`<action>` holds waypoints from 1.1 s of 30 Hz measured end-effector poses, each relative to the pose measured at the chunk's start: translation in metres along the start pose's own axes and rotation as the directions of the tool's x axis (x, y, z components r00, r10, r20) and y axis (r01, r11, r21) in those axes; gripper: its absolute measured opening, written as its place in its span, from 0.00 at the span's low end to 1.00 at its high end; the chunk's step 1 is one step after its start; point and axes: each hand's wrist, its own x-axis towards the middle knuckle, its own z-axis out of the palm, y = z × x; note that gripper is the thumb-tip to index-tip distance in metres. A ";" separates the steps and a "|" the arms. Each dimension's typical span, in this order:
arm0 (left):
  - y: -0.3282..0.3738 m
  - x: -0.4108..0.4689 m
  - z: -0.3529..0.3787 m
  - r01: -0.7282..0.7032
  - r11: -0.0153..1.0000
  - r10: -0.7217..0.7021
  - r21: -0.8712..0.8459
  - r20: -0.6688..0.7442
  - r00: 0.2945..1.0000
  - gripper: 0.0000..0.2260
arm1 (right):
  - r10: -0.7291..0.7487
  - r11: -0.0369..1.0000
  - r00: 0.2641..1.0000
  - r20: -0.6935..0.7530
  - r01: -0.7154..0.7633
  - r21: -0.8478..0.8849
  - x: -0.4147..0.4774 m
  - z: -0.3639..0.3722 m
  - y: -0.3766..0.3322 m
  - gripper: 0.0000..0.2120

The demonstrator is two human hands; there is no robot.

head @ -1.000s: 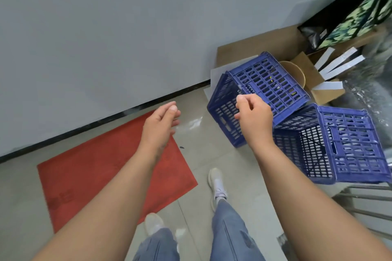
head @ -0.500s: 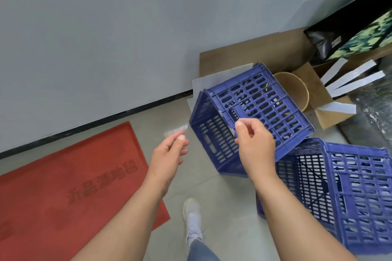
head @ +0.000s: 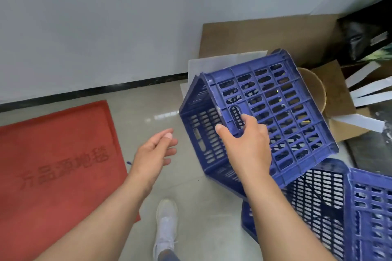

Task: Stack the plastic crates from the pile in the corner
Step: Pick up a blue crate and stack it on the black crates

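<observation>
The right hand grips the tilted blue crate. Its fingers are hooked into a slot in the gridded bottom and the thumb is laid against the panel's near edge. That crate sits corner-up, with its open side turned away towards the wall. Its low edge hangs over a second blue crate lying on its side on the floor (I cannot tell whether the two touch). The left hand is wide and loose, with nothing in it, just beside the tilted crate's slotted side wall but apart from it. A red mat lies to the left. A cardboard sheet leans on the wall, and an open cardboard box sits behind the crates. One white shoe stands between the arms.
</observation>
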 end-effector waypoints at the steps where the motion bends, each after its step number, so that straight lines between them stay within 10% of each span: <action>1: -0.004 0.002 0.001 0.004 1.000 -0.004 -0.004 -0.001 1.000 0.11 | 0.005 1.000 1.000 0.002 -0.005 -0.024 0.001 0.003 0.002 0.36; 33: -0.047 0.066 -0.046 -0.002 1.000 0.004 0.028 -0.064 0.998 0.12 | -0.117 0.958 0.981 -0.152 0.071 -0.279 0.025 0.041 0.000 0.27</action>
